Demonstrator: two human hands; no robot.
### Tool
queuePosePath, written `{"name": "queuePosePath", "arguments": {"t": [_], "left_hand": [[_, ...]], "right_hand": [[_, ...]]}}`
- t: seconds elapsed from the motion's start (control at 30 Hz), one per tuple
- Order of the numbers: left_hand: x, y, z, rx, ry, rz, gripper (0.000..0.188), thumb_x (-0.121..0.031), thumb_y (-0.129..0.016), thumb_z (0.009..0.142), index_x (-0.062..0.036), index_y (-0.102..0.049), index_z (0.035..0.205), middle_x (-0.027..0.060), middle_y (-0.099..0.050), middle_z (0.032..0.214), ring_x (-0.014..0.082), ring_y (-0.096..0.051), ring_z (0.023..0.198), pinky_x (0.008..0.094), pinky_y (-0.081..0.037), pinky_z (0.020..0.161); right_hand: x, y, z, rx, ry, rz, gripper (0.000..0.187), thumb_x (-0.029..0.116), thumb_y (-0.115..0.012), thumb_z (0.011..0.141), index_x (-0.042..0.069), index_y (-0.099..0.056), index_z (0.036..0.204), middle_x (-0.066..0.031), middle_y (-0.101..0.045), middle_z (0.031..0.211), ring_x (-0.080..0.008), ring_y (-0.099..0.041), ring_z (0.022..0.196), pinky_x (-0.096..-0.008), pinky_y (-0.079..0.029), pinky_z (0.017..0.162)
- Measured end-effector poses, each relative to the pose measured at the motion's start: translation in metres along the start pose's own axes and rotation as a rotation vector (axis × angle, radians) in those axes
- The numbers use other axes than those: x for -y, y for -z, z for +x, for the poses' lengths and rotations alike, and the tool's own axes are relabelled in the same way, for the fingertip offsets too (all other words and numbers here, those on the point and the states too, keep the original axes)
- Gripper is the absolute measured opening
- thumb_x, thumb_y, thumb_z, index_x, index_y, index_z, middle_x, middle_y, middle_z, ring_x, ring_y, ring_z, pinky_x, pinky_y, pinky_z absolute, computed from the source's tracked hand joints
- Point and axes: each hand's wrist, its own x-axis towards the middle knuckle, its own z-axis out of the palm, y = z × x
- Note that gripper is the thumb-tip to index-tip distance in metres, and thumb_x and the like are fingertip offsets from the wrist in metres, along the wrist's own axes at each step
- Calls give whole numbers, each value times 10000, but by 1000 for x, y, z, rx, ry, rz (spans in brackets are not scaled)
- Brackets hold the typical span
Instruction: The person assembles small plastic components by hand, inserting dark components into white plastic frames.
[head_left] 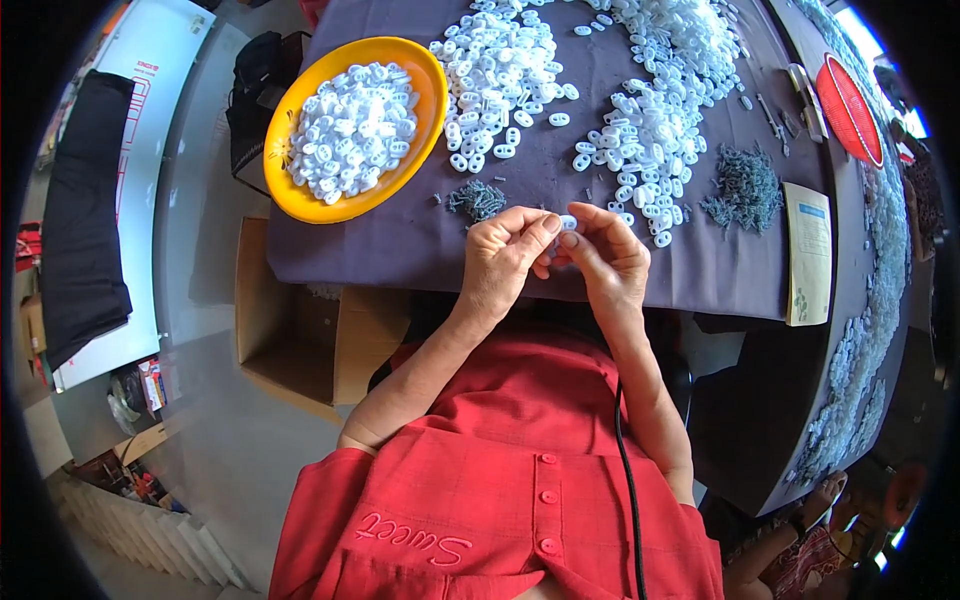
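Observation:
A small white oval plastic piece (pixel 568 223) is pinched between my two hands, just above the near edge of the cloth-covered table. My left hand (pixel 503 258) is closed, its thumb and forefinger at the left side of the piece. My right hand (pixel 614 262) is closed too, thumb and forefinger on the right side. Anything smaller between the fingertips is hidden. Just beyond my left hand lies a small heap of grey screw-like pins (pixel 478 200). Past both hands are loose piles of matching white pieces, a left pile (pixel 497 75) and a right pile (pixel 650 130).
A yellow bowl (pixel 431 140) full of white pieces stands at the left. More grey pins (pixel 745 190) and a paper booklet (pixel 808 255) lie right. A red basket (pixel 850 110) is on the neighbouring table. An open cardboard box (pixel 365 340) sits below; another person (pixel 790 550) is at lower right.

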Motion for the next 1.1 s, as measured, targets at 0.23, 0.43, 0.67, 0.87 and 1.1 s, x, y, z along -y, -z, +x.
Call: {"name": "queuePosePath", "arguments": {"t": [0.23,0.43,0.67,0.87,1.1], "left_hand": [[-2,6,2,87,12,40,160,-153,-590,869,-1,-635,853,28,-605,713,79,-552,589,204,-449,502],[5,1,3,-35,-53,-23,149,-136,-596,859,2,-633,815,19,-601,666,68,-547,550,189,-448,495],[-3,12,9,-27,134,-73,152,-147,-620,836,-6,-629,780,28,-583,621,81,-533,482,193,-449,437],[-7,14,8,-36,160,-72,159,-150,-630,821,-15,-625,737,28,-574,608,79,-521,456,196,-445,419],[-9,18,4,8,192,-8,143,-149,-638,817,-20,-625,756,28,-575,619,83,-515,456,200,-437,415]], "right_hand": [[0,0,2,23,-80,103,254,-56,-596,804,-7,-558,1050,-36,-599,835,-92,-595,700,-213,-509,627],[0,-6,1,26,-102,161,266,-44,-609,794,-12,-520,1042,-51,-598,837,-86,-578,684,-214,-496,615],[-7,-3,1,74,-60,148,370,-77,-573,805,-15,-494,1162,-54,-592,896,-95,-578,773,-218,-488,693],[-8,-3,-3,180,-45,36,433,-91,-542,824,-4,-459,1240,-38,-585,925,-96,-570,815,-213,-480,717],[-3,-1,-3,193,-60,-50,315,-48,-559,837,11,-547,1146,3,-521,822,-64,-544,720,-190,-474,661]]}}
